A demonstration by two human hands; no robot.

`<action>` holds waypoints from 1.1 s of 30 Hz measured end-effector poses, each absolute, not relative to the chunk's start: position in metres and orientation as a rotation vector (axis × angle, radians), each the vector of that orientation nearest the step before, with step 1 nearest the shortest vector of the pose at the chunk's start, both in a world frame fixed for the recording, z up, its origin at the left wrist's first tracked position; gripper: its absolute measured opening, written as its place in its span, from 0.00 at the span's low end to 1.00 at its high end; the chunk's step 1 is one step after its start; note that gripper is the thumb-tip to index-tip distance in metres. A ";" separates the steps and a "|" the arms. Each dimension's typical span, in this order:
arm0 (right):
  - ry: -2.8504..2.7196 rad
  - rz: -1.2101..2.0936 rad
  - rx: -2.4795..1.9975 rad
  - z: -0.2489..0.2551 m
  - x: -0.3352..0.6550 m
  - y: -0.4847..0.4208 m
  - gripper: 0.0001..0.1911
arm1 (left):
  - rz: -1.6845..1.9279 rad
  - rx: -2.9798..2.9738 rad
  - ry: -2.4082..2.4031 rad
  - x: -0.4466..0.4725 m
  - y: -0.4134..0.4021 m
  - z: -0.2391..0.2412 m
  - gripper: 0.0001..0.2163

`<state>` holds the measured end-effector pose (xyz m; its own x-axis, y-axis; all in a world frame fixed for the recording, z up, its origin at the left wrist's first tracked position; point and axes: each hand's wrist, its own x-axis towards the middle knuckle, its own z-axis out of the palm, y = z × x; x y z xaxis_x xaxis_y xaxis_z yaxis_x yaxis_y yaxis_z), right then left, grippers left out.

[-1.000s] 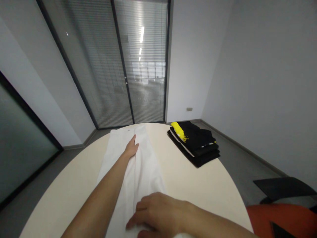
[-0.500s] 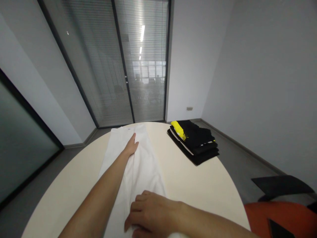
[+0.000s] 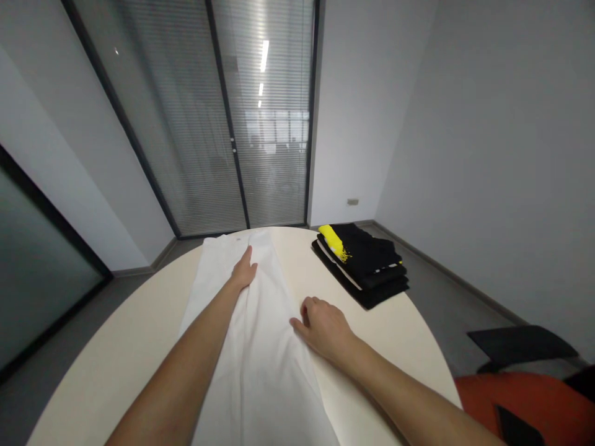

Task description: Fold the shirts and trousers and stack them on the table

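Note:
A long white garment [image 3: 269,371] lies lengthwise on the round table, running from the far rim toward me; its kind is hard to tell. My left hand [image 3: 244,269] rests flat on its upper part, thumb and fingers apart. At the garment's right edge is my right hand [image 3: 325,325], its fingers loosely bent and the thumb apart from them at the cloth. No cloth shows between those fingers. Soft creases run down the middle of the garment.
A stack of folded dark clothes [image 3: 362,263], the top one black with yellow, sits on the right of the cream table [image 3: 139,334]. A red and black chair [image 3: 525,396] stands at the lower right. Beyond the table are glass panels with blinds [image 3: 199,155].
My right hand has moved up and to the right, from over the lower middle of the white garment to its right edge. My left hand stays on the upper part.

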<state>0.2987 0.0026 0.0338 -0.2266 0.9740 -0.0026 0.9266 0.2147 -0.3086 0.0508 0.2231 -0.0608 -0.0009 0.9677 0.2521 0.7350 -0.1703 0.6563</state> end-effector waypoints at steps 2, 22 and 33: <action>-2.299 0.434 -1.784 0.030 0.300 0.006 0.13 | 0.961 1.953 1.767 0.051 0.226 -0.060 0.35; -2.523 0.802 -1.730 0.051 0.311 0.015 0.14 | 1.069 2.092 1.782 0.055 0.241 -0.048 0.33; -2.647 1.080 -1.448 0.045 0.333 0.019 0.15 | 0.837 2.561 1.643 0.093 0.101 0.005 0.18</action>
